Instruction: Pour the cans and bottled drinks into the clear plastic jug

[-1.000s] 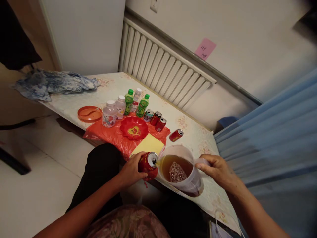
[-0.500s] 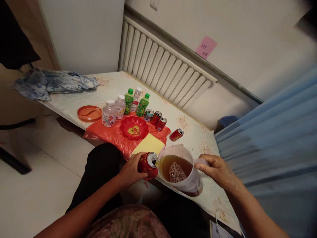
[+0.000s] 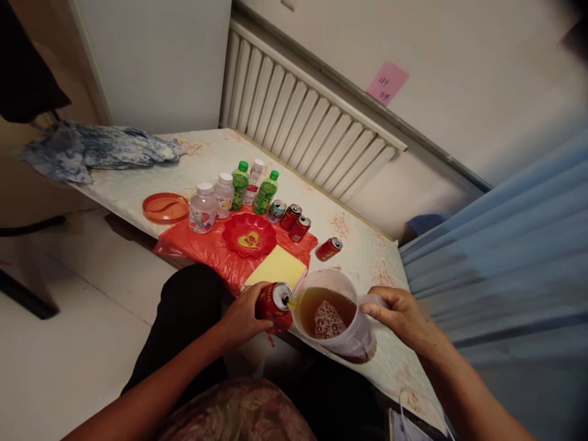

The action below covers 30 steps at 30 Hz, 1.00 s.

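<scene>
Left hand: the person's left hand [image 3: 247,315] is wrapped round a red can [image 3: 266,304], tilted above the near table [image 3: 362,269] edge.
Right hand: the right hand [image 3: 395,311] grips the handle of a tipped pitcher [image 3: 356,343].
Spout: at the can's opening, amber liquid [image 3: 305,309] reaching it, foam in the middle.
Since a moment ago: both hands keep their pose; the wall socket [image 3: 288,5] has slid nearly out of the head view.
</scene>
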Each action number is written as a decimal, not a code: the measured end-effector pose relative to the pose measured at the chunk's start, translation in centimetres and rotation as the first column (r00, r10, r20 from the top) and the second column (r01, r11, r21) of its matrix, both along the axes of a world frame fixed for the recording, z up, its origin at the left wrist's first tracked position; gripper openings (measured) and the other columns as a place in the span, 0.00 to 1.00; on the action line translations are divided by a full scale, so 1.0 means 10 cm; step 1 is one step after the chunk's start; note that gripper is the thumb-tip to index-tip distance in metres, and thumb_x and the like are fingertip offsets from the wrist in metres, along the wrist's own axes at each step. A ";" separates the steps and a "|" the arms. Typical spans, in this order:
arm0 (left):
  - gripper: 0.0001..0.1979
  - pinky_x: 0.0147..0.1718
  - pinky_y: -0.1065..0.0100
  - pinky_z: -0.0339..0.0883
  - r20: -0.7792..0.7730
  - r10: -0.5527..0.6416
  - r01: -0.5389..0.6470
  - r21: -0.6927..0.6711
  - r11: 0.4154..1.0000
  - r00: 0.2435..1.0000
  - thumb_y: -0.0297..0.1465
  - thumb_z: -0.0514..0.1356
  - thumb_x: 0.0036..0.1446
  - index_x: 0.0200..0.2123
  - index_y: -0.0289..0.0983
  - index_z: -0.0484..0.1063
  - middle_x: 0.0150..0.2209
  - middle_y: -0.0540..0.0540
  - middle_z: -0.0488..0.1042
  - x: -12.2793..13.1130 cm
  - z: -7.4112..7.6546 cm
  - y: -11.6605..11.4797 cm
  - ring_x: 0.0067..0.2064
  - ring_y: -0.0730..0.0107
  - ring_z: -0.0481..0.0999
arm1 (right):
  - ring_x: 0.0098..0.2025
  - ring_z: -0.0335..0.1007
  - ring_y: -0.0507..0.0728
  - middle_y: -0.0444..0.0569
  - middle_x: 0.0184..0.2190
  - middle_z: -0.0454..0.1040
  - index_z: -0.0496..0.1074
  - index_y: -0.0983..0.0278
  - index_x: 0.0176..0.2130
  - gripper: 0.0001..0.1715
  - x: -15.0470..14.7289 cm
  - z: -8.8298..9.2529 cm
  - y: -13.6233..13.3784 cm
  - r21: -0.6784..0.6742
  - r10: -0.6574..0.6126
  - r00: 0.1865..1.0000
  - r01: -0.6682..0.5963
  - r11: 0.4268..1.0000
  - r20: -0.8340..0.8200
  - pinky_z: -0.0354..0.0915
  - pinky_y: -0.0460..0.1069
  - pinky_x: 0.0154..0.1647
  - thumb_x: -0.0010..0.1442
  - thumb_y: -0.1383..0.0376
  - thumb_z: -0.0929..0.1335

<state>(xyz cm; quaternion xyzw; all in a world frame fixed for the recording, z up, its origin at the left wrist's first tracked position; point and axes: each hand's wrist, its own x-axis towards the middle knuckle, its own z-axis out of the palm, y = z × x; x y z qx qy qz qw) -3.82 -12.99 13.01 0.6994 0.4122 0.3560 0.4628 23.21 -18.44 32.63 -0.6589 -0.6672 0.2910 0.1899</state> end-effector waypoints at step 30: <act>0.37 0.58 0.52 0.62 0.057 0.195 -0.187 -0.119 0.975 0.979 0.22 0.65 0.37 0.55 0.38 0.64 0.54 0.42 0.72 -0.25 -0.22 0.20 0.56 0.52 0.71 | 0.15 0.36 0.47 0.33 0.12 0.46 0.52 0.59 0.20 0.26 -0.66 -0.62 1.58 0.200 -0.039 0.520 0.395 0.897 -0.853 0.40 0.46 0.17 0.55 0.50 0.67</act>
